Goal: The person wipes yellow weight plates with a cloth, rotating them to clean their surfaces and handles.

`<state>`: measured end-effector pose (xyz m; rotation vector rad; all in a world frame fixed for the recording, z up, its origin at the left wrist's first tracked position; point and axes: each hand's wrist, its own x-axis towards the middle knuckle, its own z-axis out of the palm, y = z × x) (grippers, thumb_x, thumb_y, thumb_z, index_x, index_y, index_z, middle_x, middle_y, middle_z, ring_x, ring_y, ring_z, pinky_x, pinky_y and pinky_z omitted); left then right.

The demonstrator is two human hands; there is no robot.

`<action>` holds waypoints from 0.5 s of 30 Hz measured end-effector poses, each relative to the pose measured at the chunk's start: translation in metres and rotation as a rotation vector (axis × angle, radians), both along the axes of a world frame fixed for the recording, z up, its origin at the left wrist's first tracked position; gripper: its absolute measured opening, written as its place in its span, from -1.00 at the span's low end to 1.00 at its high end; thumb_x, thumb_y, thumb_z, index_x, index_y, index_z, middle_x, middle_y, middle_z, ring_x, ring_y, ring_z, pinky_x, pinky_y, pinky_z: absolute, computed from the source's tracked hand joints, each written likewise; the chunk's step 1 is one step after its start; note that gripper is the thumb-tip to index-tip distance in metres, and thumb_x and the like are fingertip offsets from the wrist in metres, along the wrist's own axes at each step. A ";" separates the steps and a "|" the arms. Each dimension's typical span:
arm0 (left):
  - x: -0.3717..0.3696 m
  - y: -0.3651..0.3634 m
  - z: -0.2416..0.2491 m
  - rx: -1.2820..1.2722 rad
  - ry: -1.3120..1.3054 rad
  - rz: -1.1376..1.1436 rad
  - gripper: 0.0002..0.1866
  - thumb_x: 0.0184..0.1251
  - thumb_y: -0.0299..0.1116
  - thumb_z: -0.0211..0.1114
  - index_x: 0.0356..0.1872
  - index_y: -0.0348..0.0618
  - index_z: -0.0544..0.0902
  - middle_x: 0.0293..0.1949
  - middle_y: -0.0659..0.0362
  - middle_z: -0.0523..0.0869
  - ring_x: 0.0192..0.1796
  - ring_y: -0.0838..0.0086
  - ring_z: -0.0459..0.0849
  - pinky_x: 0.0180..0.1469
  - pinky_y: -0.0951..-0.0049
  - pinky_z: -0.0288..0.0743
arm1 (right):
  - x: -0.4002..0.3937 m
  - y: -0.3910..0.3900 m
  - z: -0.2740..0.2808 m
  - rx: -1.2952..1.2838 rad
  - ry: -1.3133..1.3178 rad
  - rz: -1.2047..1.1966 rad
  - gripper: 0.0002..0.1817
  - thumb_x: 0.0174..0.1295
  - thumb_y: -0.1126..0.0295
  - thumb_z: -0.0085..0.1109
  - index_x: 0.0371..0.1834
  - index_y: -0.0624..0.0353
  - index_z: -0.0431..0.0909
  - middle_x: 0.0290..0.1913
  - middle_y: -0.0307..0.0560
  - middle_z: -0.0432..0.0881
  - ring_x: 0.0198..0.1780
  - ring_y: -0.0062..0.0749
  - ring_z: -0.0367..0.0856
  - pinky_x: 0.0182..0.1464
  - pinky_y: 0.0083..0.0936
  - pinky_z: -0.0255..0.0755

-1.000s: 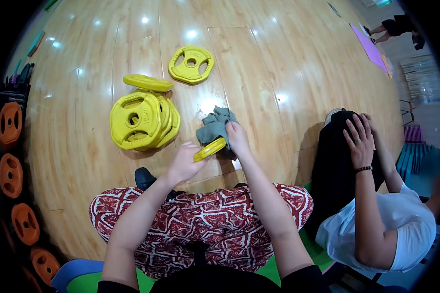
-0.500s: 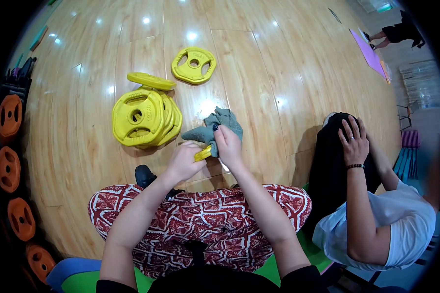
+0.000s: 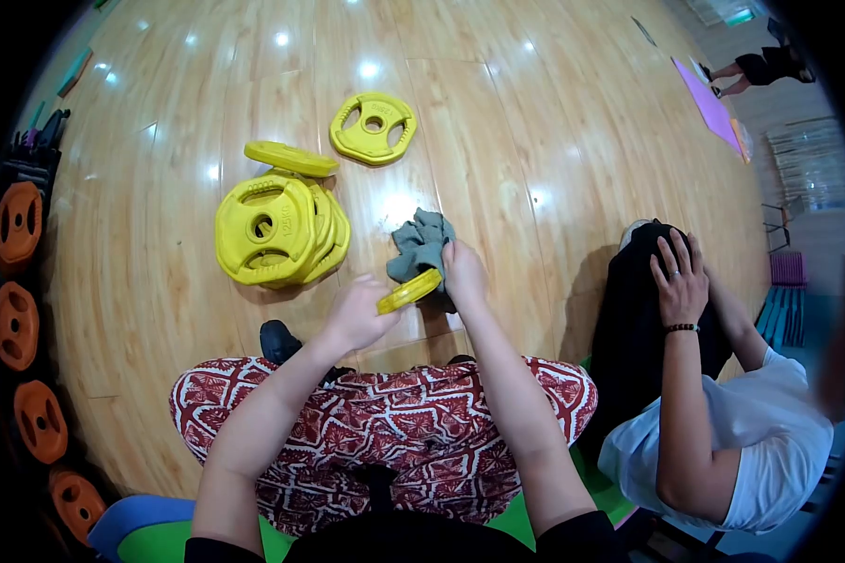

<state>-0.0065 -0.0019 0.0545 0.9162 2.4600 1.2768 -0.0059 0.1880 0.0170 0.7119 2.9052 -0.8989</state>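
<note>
A yellow weight plate (image 3: 411, 292) is held edge-on in front of my knees, with my left hand (image 3: 360, 313) closed round its left side. My right hand (image 3: 466, 274) grips a grey-green cloth (image 3: 422, 242) at the plate's right end; part of the cloth hangs beyond and below the plate. Left of my hands rises a stack of yellow weight plates (image 3: 265, 230), the top one marked 1.25KG. Another yellow plate (image 3: 292, 158) leans tilted against the stack's far side. One more yellow plate (image 3: 374, 129) lies flat on the floor farther off.
Orange weight plates (image 3: 41, 420) stand in a row along the left side. Close on my right sits a person in a white shirt (image 3: 751, 441), a hand on one knee. A purple mat (image 3: 706, 105) and a standing person (image 3: 765, 68) are at the far right. The floor is wooden.
My right hand has moved right and slightly down with the cloth, drawing it off the left side. More of the held plate's edge now shows. My left hand has barely shifted.
</note>
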 end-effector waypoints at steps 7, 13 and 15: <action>0.001 -0.004 -0.003 0.010 -0.011 0.020 -0.78 -0.12 -0.27 0.27 -0.67 -0.22 0.53 -0.63 0.04 0.52 -0.44 0.15 0.47 -0.35 0.26 0.35 | 0.000 -0.015 0.025 0.133 0.099 0.022 -0.64 0.09 0.12 -0.02 -0.59 0.22 0.47 -0.55 0.13 0.53 -0.47 0.00 0.51 -0.41 -0.18 0.37; -0.002 -0.006 -0.008 -0.004 -0.016 0.022 -0.79 -0.20 -0.29 0.25 -0.68 -0.25 0.51 -0.60 0.02 0.52 -0.41 0.14 0.47 -0.34 0.25 0.35 | 0.002 -0.031 0.047 0.173 0.243 0.108 -0.63 0.07 0.15 0.00 -0.74 0.18 0.44 -0.65 0.06 0.50 -0.61 -0.06 0.48 -0.56 -0.25 0.34; -0.003 -0.006 -0.009 -0.002 -0.015 0.024 -0.79 -0.22 -0.30 0.24 -0.68 -0.26 0.50 -0.59 0.01 0.52 -0.41 0.14 0.46 -0.33 0.24 0.35 | 0.002 -0.039 0.050 0.174 0.325 0.132 -0.64 0.07 0.15 0.00 -0.73 0.18 0.44 -0.66 0.07 0.49 -0.60 -0.06 0.49 -0.55 -0.26 0.34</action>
